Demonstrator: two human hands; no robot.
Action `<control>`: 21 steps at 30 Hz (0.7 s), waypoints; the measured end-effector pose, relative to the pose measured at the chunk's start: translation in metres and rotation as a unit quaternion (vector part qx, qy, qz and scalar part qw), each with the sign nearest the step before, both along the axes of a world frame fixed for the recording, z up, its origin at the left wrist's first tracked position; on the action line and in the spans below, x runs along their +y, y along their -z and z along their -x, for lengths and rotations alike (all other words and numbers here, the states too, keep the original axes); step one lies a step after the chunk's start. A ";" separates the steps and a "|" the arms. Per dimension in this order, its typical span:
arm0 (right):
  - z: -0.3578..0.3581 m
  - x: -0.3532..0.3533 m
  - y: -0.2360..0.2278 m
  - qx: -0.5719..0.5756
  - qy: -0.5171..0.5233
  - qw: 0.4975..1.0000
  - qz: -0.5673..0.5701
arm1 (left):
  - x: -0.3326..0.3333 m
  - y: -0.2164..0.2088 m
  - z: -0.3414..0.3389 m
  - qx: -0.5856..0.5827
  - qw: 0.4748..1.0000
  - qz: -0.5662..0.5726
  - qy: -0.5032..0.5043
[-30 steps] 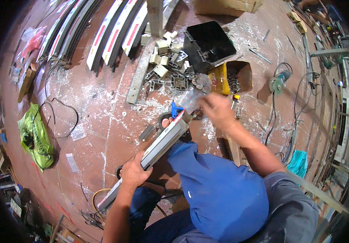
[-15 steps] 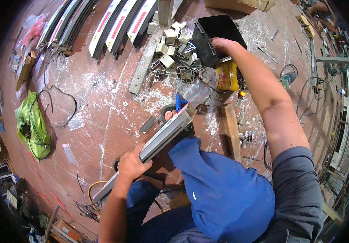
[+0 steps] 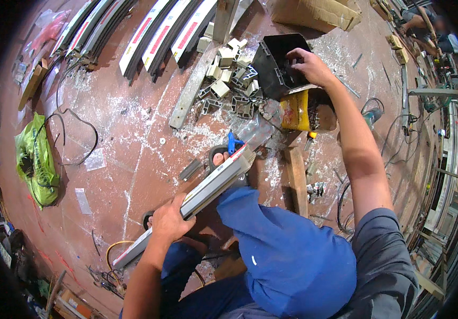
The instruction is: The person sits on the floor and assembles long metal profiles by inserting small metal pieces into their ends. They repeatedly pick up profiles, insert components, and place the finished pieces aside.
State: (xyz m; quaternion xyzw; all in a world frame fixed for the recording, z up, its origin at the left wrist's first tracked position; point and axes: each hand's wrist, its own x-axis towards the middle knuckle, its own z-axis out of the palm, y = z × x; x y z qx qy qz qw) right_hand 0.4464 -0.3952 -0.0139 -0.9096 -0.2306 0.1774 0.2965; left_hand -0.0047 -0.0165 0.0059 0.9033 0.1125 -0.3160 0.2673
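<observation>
1. I count two hands: one left hand (image 3: 170, 219), one right hand (image 3: 311, 67).
2. I count one long profile (image 3: 215, 181) in hand.
3. I count one black bin (image 3: 267, 69) and one yellow container (image 3: 293, 111).
4. I count one green bag (image 3: 43, 170) and one cardboard box (image 3: 314, 13).
5. I count three white-faced strips (image 3: 161, 40) nearest the post (image 3: 224, 22).
6. I count more than ten cut pieces (image 3: 220, 89); overlap hides the exact number.

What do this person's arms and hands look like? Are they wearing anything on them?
The left hand and right hand are both ungloved, with no watch or bracelet showing. A plain dark grey short sleeve covers the right shoulder side and ends above the elbow; no sleeve can be made out on the left arm.
</observation>
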 end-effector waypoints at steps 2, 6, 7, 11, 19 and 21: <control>0.023 0.011 -0.021 0.058 0.116 0.989 -0.075 | 0.002 0.001 0.003 0.003 1.000 0.002 -0.010; 0.024 0.004 -0.025 0.164 0.171 0.949 -0.207 | 0.000 0.001 0.001 -0.001 1.000 -0.001 -0.008; 0.023 0.002 -0.024 0.167 0.175 0.946 -0.218 | 0.000 0.001 0.001 -0.003 1.000 0.002 -0.010; 0.025 0.002 -0.024 0.168 0.207 0.936 -0.231 | 0.001 0.004 0.003 -0.010 1.000 0.005 -0.002; 0.017 -0.004 -0.012 0.169 0.209 0.930 -0.249 | 0.005 0.002 0.000 0.021 1.000 0.005 -0.002; 0.019 -0.003 -0.010 0.132 0.212 0.940 -0.234 | 0.007 0.002 -0.001 0.020 1.000 0.016 -0.005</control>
